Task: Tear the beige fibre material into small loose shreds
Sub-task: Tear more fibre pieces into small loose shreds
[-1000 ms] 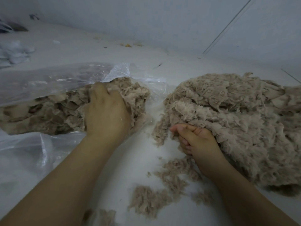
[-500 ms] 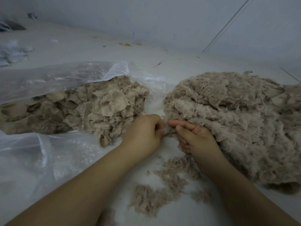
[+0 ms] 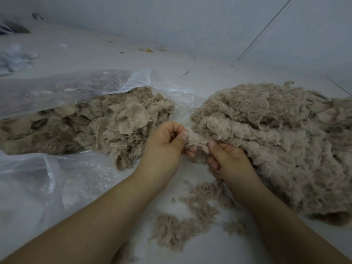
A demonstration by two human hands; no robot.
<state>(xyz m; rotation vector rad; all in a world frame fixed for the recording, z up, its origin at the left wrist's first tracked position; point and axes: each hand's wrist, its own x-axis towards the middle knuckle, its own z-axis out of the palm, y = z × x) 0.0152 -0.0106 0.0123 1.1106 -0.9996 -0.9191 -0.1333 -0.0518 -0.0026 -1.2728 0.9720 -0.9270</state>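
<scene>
Between the two heaps, both hands meet on one tuft of beige fibre. The left hand has its fingers curled and its thumb pressed down, a narrow grip pinching the tuft at its left end. The right hand grips the same tuft from the right, thumb on top and fingers curled beneath, just beside the left hand with the fibre stretched between them. That tuft is joined to the near left edge of the big heap of beige fibre, which lies on the white surface at the right and reaches the frame's right edge. A second heap, flatter and flakier, lies at the left, partly inside one clear plastic bag whose open mouth faces the hands; more of the bag's film spreads out beneath the left forearm. Near the camera, between the two forearms, three or so small clumps of loose shreds lie scattered on the surface. Along the far edge, by the wall, a few tiny yellowish scraps can be seen, too small to identify.
</scene>
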